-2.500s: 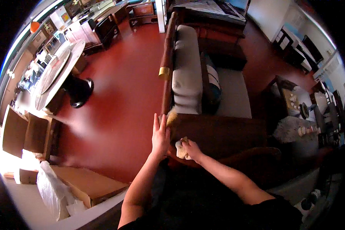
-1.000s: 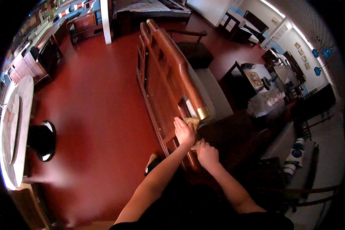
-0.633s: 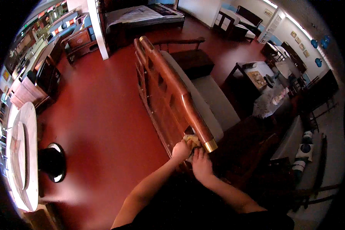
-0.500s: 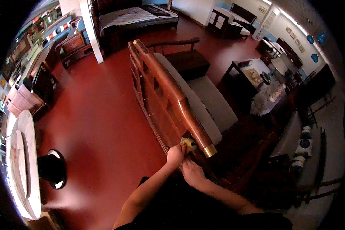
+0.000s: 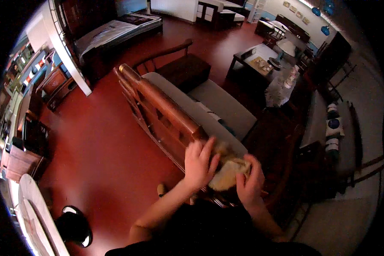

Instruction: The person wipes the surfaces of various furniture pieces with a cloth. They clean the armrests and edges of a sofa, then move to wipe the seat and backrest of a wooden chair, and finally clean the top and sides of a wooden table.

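A dark reddish-brown wooden sofa back (image 5: 164,104) slants away from me, its thick rounded top rail capped with brass at the far end. Over the near end of the rail, a pale yellow cloth (image 5: 224,175) lies partly spread between my hands, blurred at its far side. My left hand (image 5: 197,165) is at the cloth's left edge against the rail, fingers apart. On the other side, my right hand (image 5: 251,181) pinches the cloth's right edge between thumb and fingers. The near rail end is hidden by the cloth and hands.
Grey cushions (image 5: 222,102) line the sofa beyond its back. A pale round tabletop (image 5: 32,213) and a black pedestal with a shiny rim (image 5: 79,226) stand at lower left. Farther off are a bed (image 5: 119,34), a low table (image 5: 254,59) and a white post (image 5: 68,47).
My hands have come apart from close together below the rail to its top, and the bunched cloth has opened out between them. My view has shifted, moving the sofa leftward in the picture.
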Action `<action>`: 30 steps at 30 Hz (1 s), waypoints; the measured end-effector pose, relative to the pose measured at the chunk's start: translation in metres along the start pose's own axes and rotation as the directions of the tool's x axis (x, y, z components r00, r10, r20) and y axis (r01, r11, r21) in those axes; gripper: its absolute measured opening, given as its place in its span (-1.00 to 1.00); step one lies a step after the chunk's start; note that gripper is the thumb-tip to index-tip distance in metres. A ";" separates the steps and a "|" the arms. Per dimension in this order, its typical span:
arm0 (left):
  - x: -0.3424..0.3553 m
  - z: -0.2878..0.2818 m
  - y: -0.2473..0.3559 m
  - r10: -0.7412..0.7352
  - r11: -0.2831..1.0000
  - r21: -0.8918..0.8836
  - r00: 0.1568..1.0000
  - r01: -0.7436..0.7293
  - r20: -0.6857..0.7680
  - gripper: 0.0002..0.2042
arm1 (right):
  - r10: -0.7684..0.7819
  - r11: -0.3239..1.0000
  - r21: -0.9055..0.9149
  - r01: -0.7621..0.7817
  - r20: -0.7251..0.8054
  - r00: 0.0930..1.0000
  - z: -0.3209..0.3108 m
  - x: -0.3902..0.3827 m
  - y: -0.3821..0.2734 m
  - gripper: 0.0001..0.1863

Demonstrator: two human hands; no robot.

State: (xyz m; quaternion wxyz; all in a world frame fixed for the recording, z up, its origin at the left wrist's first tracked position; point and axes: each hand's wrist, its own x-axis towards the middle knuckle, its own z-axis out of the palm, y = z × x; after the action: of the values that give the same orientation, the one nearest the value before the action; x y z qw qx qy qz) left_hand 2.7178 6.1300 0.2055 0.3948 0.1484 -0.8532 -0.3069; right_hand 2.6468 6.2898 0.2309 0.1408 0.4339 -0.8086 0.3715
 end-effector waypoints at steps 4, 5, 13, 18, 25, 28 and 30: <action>0.020 0.026 -0.042 0.312 0.942 0.124 0.950 -0.312 0.019 -0.62 | 0.285 0.930 -0.334 -0.152 0.399 0.872 0.037 0.008 0.002 -0.25; 0.013 0.036 -0.057 0.398 0.914 0.044 0.913 -0.403 0.090 -0.61 | 0.282 0.913 -0.387 -0.127 0.377 0.882 0.039 0.005 0.000 -0.24; 0.018 0.024 -0.073 0.467 0.875 -0.019 0.833 -0.484 0.296 -0.50 | 0.213 0.883 -0.469 -0.016 0.369 0.905 0.068 0.018 -0.004 -0.06; 0.038 0.021 -0.104 0.584 0.781 0.062 0.762 -0.621 0.279 -0.52 | 0.419 0.851 -0.477 -0.219 0.367 0.831 0.100 0.051 -0.018 -0.07; 0.097 -0.014 -0.155 0.550 0.807 0.083 0.795 -0.585 0.256 -0.61 | 0.212 0.957 -0.247 -0.151 0.244 0.946 0.149 0.089 -0.029 0.03; 0.106 -0.020 -0.171 0.564 0.808 0.055 0.797 -0.587 0.217 -0.69 | 0.157 0.982 -0.135 -0.133 0.186 0.970 0.152 0.089 -0.037 0.05; 0.113 -0.026 -0.187 0.535 0.826 0.088 0.823 -0.557 0.192 -0.70 | 0.211 0.958 -0.233 -0.169 0.167 0.963 0.146 0.081 -0.045 0.00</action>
State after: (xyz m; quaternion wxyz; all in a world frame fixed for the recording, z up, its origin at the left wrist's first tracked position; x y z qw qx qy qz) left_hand 2.6669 5.9199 0.1639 0.3855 -0.1000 -0.9079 -0.1309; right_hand 2.6498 6.1199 0.1977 0.0727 0.3695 -0.8920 0.2499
